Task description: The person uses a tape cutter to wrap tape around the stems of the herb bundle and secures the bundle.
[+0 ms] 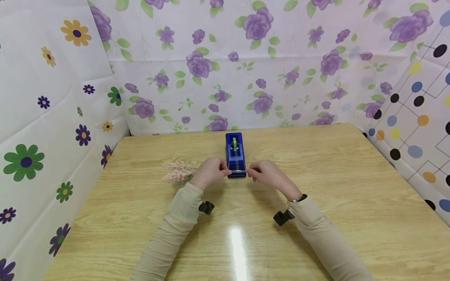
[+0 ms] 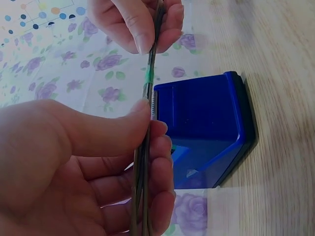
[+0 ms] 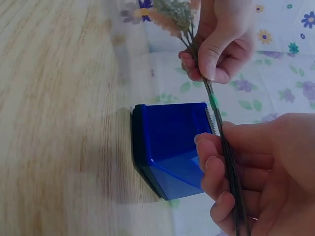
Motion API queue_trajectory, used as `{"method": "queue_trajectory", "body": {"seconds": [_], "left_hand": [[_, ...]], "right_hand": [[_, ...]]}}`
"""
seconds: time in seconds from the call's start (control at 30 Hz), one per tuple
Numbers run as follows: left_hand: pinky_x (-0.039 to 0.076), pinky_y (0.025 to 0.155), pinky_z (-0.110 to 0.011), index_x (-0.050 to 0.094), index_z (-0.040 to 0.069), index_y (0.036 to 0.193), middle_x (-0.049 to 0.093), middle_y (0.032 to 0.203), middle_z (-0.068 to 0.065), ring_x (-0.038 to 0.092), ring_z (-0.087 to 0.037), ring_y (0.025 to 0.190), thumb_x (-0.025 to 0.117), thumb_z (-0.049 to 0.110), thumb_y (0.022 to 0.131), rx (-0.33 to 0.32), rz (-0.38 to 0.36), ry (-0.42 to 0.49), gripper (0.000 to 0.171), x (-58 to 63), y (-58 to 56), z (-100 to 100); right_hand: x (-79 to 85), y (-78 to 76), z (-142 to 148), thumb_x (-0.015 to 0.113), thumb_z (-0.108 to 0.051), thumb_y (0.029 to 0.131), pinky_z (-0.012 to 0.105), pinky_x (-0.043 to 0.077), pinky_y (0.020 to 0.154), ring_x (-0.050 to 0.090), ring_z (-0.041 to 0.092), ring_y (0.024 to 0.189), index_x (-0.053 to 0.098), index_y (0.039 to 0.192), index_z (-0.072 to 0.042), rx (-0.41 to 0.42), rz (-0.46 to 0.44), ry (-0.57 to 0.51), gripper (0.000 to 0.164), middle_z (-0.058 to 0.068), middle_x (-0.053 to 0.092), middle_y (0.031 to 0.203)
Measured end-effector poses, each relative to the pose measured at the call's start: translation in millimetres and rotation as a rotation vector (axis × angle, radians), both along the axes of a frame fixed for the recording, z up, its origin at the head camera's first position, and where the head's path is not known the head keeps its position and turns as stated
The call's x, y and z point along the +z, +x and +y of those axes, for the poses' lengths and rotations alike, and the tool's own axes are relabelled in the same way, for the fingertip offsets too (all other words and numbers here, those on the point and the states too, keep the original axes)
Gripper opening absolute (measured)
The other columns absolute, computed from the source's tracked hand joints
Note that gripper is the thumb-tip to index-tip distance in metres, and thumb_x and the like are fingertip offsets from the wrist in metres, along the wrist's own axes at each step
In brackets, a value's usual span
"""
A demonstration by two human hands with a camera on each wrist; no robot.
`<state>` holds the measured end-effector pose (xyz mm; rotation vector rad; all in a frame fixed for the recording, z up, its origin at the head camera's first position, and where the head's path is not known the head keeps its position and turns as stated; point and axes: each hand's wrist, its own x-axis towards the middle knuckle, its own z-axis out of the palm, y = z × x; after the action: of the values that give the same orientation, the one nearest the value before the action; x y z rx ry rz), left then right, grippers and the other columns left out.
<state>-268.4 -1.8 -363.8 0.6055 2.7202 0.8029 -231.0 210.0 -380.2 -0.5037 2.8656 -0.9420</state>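
A bunch of artificial flowers with pinkish heads (image 1: pixel 179 172) and thin dark stems (image 2: pixel 143 167) lies level across the hands. My left hand (image 1: pixel 210 171) pinches the stems on the flower-head side, thumb on top and fingers curled beneath. Toward the other end, my right hand (image 1: pixel 268 174) grips the same stems between thumb and fingers. A band of green tape (image 2: pixel 149 75) shows on the stems between the hands. Just behind it stands a blue tape dispenser (image 1: pixel 230 156), its serrated cutter (image 3: pixel 210 121) close to the stems. Whether tape still joins the two is unclear.
A green tape roll (image 1: pixel 234 144) sits inside the dispenser. The wooden table (image 1: pixel 140 234) spreads around the hands, with a flowered cloth (image 1: pixel 168 97) hanging behind it. Small black wrist devices (image 1: pixel 283 217) hang from both wrists.
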Motion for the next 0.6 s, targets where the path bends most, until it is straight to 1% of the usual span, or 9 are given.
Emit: {"method": "queue_trajectory", "body": {"seconds": [0.2, 0.4, 0.6], "left_hand": [[0.039, 0.061, -0.025, 0.065, 0.009, 0.080, 0.067, 0.082, -0.005, 0.052, -0.014, 0.065, 0.069, 0.023, 0.091, -0.005, 0.000, -0.006, 0.019, 2.3, -0.2, -0.2], [0.042, 0.063, -0.026, 0.065, 0.009, 0.081, 0.066, 0.082, -0.004, 0.054, -0.015, 0.068, 0.073, 0.023, 0.088, -0.009, 0.008, -0.008, 0.018, -0.5, -1.3, -0.2], [0.042, 0.064, -0.027, 0.062, 0.008, 0.083, 0.065, 0.084, -0.005, 0.054, -0.016, 0.070, 0.074, 0.022, 0.086, -0.016, 0.022, -0.010, 0.019, -3.8, -3.0, -0.5]], "right_hand": [[-1.7, -0.4, 0.0, 0.058, -0.020, 0.097, 0.024, 0.041, 0.057, 0.051, 0.009, 0.058, 0.069, 0.088, -0.002, -0.022, 0.039, -0.011, 0.023, 0.007, 0.065, 0.070], [-0.8, 0.8, -0.6, 0.062, -0.019, 0.095, 0.024, 0.042, 0.056, 0.053, 0.008, 0.060, 0.071, 0.089, -0.003, -0.041, 0.085, -0.023, 0.018, 0.006, 0.067, 0.072], [-1.2, 0.3, -2.7, 0.067, -0.017, 0.091, 0.025, 0.045, 0.062, 0.055, 0.009, 0.066, 0.071, 0.085, -0.007, -0.066, 0.153, -0.021, 0.013, 0.003, 0.069, 0.076]]}}
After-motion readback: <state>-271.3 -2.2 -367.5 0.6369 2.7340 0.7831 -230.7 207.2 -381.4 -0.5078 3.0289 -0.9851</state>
